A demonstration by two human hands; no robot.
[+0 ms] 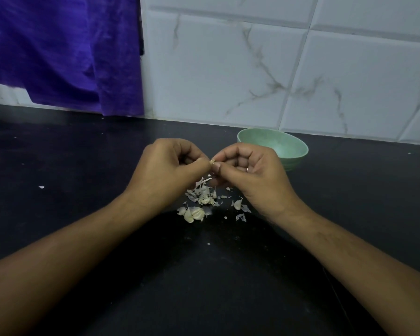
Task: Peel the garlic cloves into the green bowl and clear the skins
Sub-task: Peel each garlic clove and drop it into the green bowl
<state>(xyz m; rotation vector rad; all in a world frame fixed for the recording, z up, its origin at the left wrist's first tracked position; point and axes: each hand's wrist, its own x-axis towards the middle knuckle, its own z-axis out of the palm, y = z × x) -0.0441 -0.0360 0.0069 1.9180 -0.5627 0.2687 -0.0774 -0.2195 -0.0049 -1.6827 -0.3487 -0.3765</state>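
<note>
Both hands work one garlic clove [212, 162] above the skins [201, 191], left hand [166, 169] and right hand [249, 169] pinching it between fingertips. The green bowl [294, 147] waits just beyond. Tiny, slippery: one hard pull could flick it onto the counter [83, 166].

Likely a kitchen: tiled wall [301, 69], dark counter [83, 154].

Two hands [165, 170] [250, 174], one held clove [212, 162], one green bowl [292, 148]

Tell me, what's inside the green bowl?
Only bare inner wall shows in the green bowl; the right hand covers its near part, so anything there is hidden.
</note>
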